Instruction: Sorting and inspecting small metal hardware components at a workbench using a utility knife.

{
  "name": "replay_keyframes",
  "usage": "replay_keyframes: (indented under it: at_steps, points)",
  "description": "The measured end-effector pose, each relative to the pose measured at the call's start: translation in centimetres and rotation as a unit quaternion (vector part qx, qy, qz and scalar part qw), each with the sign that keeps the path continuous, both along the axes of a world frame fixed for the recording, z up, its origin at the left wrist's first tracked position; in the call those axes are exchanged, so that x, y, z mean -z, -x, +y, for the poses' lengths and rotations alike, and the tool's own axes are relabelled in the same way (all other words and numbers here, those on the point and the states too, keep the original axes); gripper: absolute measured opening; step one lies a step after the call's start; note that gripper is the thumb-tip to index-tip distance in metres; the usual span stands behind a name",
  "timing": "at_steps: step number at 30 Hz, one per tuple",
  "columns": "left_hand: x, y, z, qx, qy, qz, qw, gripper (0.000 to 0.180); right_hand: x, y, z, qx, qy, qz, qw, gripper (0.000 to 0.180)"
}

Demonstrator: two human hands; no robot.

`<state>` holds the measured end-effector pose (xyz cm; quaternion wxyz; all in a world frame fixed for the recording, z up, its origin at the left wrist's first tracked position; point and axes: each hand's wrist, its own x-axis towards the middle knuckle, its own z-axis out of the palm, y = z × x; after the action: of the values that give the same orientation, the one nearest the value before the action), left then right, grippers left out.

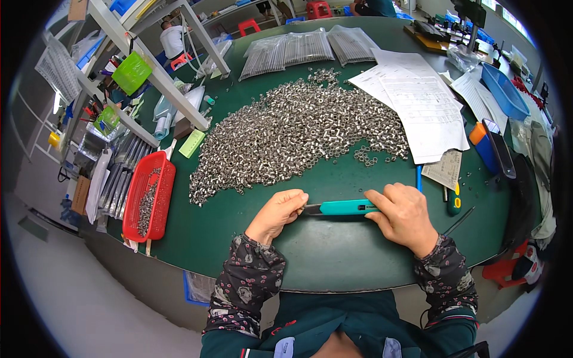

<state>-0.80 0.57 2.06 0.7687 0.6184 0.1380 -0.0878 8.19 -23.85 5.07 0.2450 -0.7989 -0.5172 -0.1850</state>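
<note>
Head view: both hands on a teal plastic-handled tool w/ a thin metal tip, lying flat on the dark green tabletop near its front edge. Left hand fingers pinch the metal tip; right hand fingers close round the handle end. Behind: wide heap of small shiny metal rings, red mesh plastic basket at left, white paper sheets at right.

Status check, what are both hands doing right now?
Left hand at blade tip, right hand gripping teal-handled tool. Pile of small metal rings lies beyond, apart.
</note>
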Motion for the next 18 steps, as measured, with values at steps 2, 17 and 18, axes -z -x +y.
replay_keyframes:
  at_steps: [2,17,18]
  points:
    - [-0.1,0.0,0.0,0.006,0.002,0.005,1.0,0.028,-0.2,-0.2,0.0,-0.001,0.002,-0.028,1.0,0.029]
    - [0.9,-0.1,0.1,-0.041,0.075,-0.064,0.994,0.018,0.0,-0.6,0.0,0.004,-0.046,-0.083,0.996,0.023]
    - [1.0,-0.1,0.4,-0.051,0.111,-0.098,0.988,0.016,0.2,-0.5,0.0,0.004,-0.054,0.003,0.999,0.023]
